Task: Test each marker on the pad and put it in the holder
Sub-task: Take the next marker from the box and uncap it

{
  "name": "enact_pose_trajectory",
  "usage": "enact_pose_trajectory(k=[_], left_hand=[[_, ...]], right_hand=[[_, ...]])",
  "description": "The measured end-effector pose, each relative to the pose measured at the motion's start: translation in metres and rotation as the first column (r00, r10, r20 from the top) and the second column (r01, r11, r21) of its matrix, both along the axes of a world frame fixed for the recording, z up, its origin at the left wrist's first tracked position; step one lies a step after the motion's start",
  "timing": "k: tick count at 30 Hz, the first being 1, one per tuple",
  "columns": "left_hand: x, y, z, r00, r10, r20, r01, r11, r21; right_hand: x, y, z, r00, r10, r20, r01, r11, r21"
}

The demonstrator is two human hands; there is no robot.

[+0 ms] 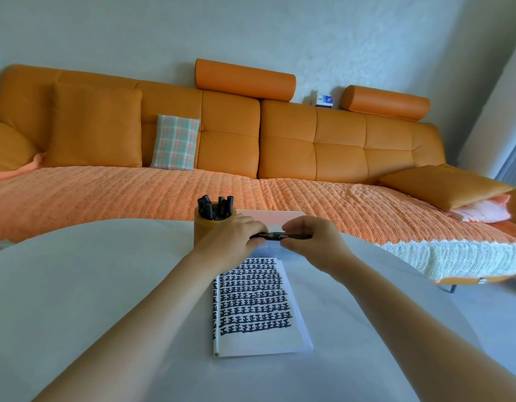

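Observation:
A black marker point(275, 236) lies level in the air between both hands, above the far end of the pad. My left hand point(232, 237) grips its left end and my right hand point(311, 239) pinches its right part. The white pad point(258, 339) lies on the table below my hands, and rows of dark blue marks cover most of its page. A tan round holder point(203, 232) stands just left of my left hand, with several black markers point(216, 208) upright in it.
The white table point(91, 285) spreads around the pad. A pale pink box point(277, 217) lies behind my hands. Beyond the table runs an orange sofa point(309, 146) with a woven throw and cushions.

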State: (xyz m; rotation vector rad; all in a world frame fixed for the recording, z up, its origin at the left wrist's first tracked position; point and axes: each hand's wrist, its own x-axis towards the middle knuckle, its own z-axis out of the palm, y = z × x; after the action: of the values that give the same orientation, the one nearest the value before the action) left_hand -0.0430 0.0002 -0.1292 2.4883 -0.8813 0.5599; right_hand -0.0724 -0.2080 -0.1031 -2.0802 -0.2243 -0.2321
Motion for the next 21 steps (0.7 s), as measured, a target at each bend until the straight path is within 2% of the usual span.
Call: enact_pose_trajectory(k=[3,6,9,13,16,18,21], left_hand=[[-0.014,-0.011,-0.002,1.0,-0.012,-0.01,0.012,0.999,-0.033],[-0.027,-0.022,-0.001,0.997,-0.051,-0.058,0.047,0.996,-0.072],[-0.038,-0.032,0.0,0.99,-0.057,-0.126,0.054,0.998,-0.024],[-0.043,-0.039,0.0,0.992,0.005,-0.126,-0.011,0.999,-0.048],[-0.043,-0.04,0.002,0.998,0.058,-0.033,-0.06,0.996,-0.064],[-0.044,-0.04,0.002,1.0,0.018,0.009,-0.017,0.998,-0.063],[-0.048,-0.041,-0.002,0.998,-0.052,0.044,0.05,0.997,0.057]], right_hand=[[-0.016,-0.005,-0.005,0.999,-0.038,-0.038,0.044,0.98,0.196],[-0.025,-0.007,-0.011,0.996,-0.001,-0.091,0.038,0.916,0.4],[-0.031,-0.011,-0.016,0.994,0.021,-0.106,0.03,0.891,0.454],[-0.036,-0.017,-0.021,0.995,0.057,-0.084,-0.03,0.957,0.287],[-0.035,-0.023,-0.026,0.996,0.067,-0.067,-0.068,0.998,-0.016],[-0.035,-0.024,-0.028,0.991,0.107,-0.084,-0.123,0.969,-0.212],[-0.04,-0.023,-0.028,0.988,0.146,-0.057,-0.156,0.878,-0.452]])
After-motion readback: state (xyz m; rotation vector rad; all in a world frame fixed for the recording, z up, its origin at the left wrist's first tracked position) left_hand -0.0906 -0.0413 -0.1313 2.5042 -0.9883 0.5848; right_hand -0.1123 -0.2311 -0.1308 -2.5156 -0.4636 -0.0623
